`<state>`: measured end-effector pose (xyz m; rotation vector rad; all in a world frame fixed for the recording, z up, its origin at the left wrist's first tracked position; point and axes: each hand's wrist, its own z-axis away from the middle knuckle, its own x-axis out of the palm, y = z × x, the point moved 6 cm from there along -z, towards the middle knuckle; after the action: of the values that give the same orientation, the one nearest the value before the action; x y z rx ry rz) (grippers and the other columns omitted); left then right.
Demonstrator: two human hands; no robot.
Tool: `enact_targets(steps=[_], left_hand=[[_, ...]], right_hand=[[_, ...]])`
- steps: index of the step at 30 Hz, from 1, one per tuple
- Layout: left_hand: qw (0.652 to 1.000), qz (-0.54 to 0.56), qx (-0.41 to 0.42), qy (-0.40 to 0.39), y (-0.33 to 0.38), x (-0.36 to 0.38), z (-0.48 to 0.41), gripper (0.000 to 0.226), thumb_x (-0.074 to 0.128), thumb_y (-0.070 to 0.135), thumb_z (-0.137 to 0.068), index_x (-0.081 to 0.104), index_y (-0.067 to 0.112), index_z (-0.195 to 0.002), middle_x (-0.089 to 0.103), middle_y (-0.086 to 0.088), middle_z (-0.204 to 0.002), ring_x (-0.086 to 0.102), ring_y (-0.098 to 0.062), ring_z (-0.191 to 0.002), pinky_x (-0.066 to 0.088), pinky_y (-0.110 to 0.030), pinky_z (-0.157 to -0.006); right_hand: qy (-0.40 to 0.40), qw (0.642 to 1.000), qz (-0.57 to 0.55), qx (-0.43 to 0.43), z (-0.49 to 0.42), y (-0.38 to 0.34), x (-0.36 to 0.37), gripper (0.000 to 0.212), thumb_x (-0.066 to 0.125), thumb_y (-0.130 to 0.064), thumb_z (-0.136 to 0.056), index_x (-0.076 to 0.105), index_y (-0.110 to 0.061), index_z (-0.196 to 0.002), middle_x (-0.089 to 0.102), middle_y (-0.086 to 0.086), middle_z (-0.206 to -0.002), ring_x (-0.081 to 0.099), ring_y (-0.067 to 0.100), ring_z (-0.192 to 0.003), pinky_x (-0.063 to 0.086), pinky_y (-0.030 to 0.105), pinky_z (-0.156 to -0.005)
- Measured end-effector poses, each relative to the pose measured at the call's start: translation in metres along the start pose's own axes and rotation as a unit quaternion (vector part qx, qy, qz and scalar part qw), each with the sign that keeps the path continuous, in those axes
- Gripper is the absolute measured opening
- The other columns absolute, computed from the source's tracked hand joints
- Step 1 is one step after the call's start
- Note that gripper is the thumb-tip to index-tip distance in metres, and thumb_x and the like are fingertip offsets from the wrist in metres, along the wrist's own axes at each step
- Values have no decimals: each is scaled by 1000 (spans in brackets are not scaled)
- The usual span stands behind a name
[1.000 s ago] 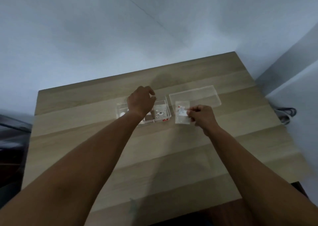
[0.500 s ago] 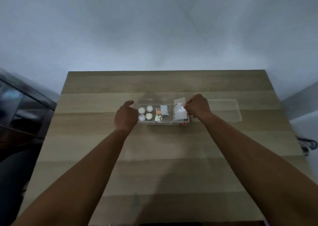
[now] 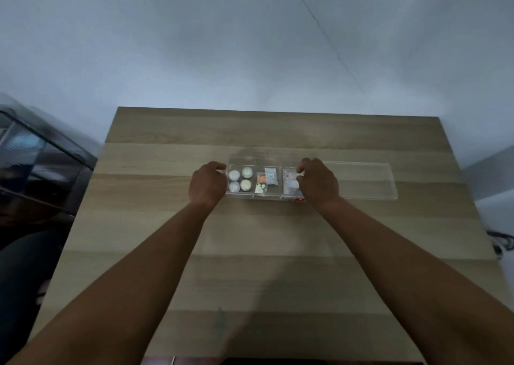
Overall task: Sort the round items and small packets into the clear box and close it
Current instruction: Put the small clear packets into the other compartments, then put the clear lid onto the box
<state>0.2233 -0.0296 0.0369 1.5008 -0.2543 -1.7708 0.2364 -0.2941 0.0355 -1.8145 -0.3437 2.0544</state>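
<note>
A clear box [image 3: 267, 197] with three compartments lies in the middle of the wooden table [image 3: 250, 253]. Its left compartment holds several white round items [image 3: 240, 180]. Small packets [image 3: 265, 181] lie in the middle compartment. A larger clear packet [image 3: 289, 183] with a red mark sits in the right compartment, pinched by my right hand [image 3: 318, 183], which covers that end of the box. My left hand [image 3: 208, 187] is curled against the box's left end wall, gripping it. The box is uncovered.
The clear lid [image 3: 364, 181] lies flat on the table just right of the box. A dark glass-topped cabinet [image 3: 36, 170] stands off the table's left edge. A cable [image 3: 503, 239] lies on the floor at the right. Pale walls rise behind the table.
My right hand has carried the larger packet from beside the box into its right compartment and lowered it. My left hand has moved from over the box to its left end.
</note>
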Motion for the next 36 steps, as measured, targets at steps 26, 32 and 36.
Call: enact_targets(steps=[26, 32, 36], left_hand=[[940, -138, 156, -269, 177, 198, 93, 84, 58, 27, -89, 6, 17, -154, 1, -22, -162, 3, -39, -150, 11, -47, -122], [959, -94, 69, -258, 164, 209, 96, 96, 63, 25, -84, -3, 19, -154, -9, -25, -161, -4, -39, -150, 8, -48, -123], [969, -38, 69, -236, 161, 205, 95, 90, 61, 22, -85, 4, 15, -154, 3, -24, -161, 6, -37, -150, 14, -48, -123]], right_hand=[[79, 956, -164, 230, 42, 194, -65, 41, 53, -9, -85, 51, 1, -124, 52, 23, -130, 47, 36, -121, 40, 38, -101], [33, 944, -220, 244, 52, 190, -52, 59, 54, -14, -82, 35, -7, -138, 47, 19, -135, 49, 34, -120, 42, 41, -100], [59, 938, -230, 252, 53, 190, -54, 55, 60, -16, -82, 40, -4, -132, 49, 20, -132, 51, 34, -117, 43, 41, -97]])
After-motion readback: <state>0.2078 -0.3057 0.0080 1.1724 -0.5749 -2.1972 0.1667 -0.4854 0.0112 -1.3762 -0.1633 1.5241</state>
